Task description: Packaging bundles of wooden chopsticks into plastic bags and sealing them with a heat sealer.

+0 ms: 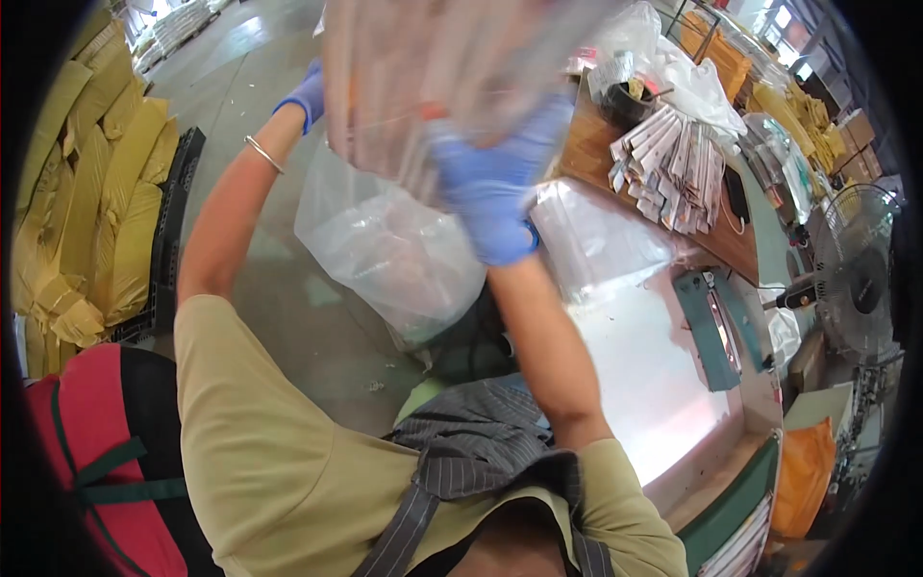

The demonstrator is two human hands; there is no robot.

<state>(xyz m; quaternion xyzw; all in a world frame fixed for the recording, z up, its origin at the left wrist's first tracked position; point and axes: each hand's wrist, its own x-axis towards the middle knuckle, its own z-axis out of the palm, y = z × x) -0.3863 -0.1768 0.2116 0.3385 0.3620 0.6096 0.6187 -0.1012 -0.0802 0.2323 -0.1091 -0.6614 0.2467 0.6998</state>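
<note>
A long work table (663,385) runs along the person's right, its near stretch covered by a pale, shiny sheet, its far end brown wood. Off to the left, well away from the table, yellow sacks (87,192) are stacked on a dark pallet. Between the person and the table's left edge hangs a large clear plastic bag (394,250), open and slack. Above it, raised close to the camera and blurred, is a clear packet of long pale sticks (433,87); both hands grip it. The right hand (495,183), in a blue glove, is wrapped around the packet's lower right part, fingers closed on it. The left hand (306,96), also blue-gloved, grasps the packet's left side, mostly hidden behind it; a thin bangle (262,154) sits on that wrist. On the table's far end lies a fanned heap of flat white packets (673,163). Near the right edge sits a green heat sealer (716,327), and beyond that edge stands a fan (851,269).
</note>
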